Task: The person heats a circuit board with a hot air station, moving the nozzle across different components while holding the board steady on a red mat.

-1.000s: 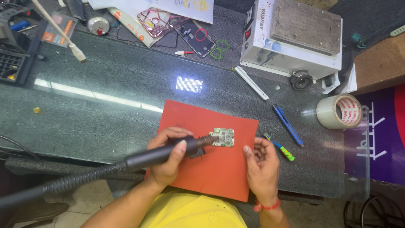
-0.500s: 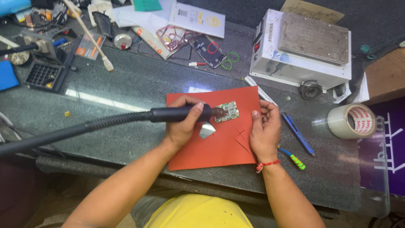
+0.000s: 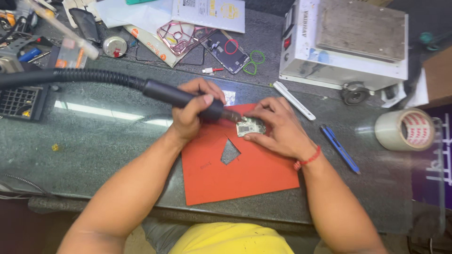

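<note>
From the head camera, looking down at a grey stone worktop (image 3: 94, 141), two bare hands meet over a flat orange-red rubber mat (image 3: 245, 174). The mat lies near the front edge of the worktop and has a small pointed hole cut in it.

The left hand (image 3: 190, 113) is curled tight around a thick black hot-air wand with a ribbed hose (image 3: 183, 99). The fingers wrap over the top of the wand and the thumb lies along its side. The hose runs off to the far left. The wand's dark metal tip points right and sits just over a small green and silver circuit board (image 3: 249, 126).

The right hand (image 3: 278, 127) is half open and bent like a claw. Its thumb and fingertips pinch the little board at its edges and press it down on the far part of the mat. A red string band goes around that wrist.

To the right of the mat lies a blue pen (image 3: 340, 148), near the right arm. Further right sits a roll of pale sticky tape (image 3: 405, 129). At the far right stands a white metal box machine with a grey flat top (image 3: 348, 42). A white stick (image 3: 294, 99) lies just in front of it. At the far side, in the middle, lie a clear pink phone case (image 3: 179, 37) and two green rubber loops (image 3: 254, 61).
</note>
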